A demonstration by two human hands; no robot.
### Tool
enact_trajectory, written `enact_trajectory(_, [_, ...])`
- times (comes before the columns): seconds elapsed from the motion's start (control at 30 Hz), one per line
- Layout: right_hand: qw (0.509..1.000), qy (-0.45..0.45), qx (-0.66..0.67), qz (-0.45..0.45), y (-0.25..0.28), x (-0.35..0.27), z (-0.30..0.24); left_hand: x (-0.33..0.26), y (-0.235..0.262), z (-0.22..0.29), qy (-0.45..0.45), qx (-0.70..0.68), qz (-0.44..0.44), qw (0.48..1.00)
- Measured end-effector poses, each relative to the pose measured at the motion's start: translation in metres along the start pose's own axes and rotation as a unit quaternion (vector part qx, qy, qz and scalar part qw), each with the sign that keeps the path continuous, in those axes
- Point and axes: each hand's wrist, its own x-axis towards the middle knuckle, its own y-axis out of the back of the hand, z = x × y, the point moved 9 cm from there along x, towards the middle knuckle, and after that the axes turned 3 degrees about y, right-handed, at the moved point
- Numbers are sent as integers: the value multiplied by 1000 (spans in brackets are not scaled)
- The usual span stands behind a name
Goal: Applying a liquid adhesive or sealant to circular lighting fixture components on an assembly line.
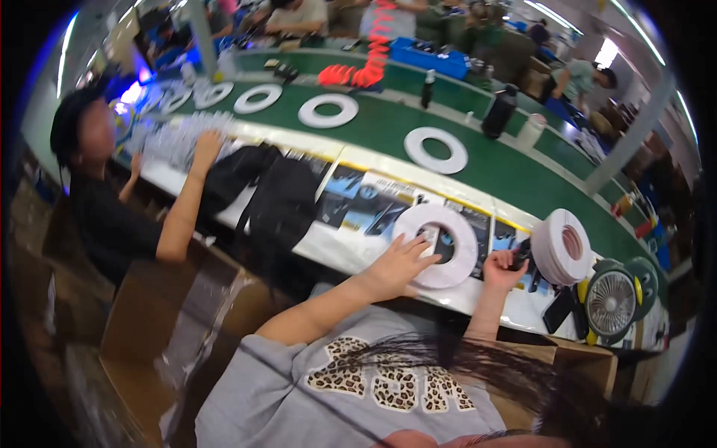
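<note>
A flat white ring [467, 237] lies on the printed worktop in front of me. My left hand [397, 267] rests across its near left side, fingers spread toward the hole. Just right of the ring, my right hand [503, 270] is closed around a small black object [520, 254] whose kind I cannot make out. Beside that hand stands a thick stack of white rings [562, 245], tilted so its pinkish inner side shows.
A green conveyor belt [373, 138] carries several spaced white rings. A phone [559, 310] and a small fan [611, 302] lie at the right. Black cloth [280, 198] covers the worktop's left. A co-worker [97, 187] handles clear plastic pieces. Cardboard boxes [160, 336] stand below.
</note>
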Motion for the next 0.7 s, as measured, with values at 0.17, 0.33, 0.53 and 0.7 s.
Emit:
enact_trajectory(0.17, [1000,-6,-9,-7,1,14,-4,-53,4,-19,57,-33,251,966])
enact_trajectory(0.33, [998,-9,-51,-19,-1,17,-13,-84,-7,-25,34,-33,331,943])
enact_trajectory(0.53, [998,-17,-57,-25,-1,17,-9,-101,-9,-29,85,-83,365,923])
enact_trajectory(0.7, [998,-22,-55,-23,4,23,-12,-99,-7,-27,74,-73,372,923])
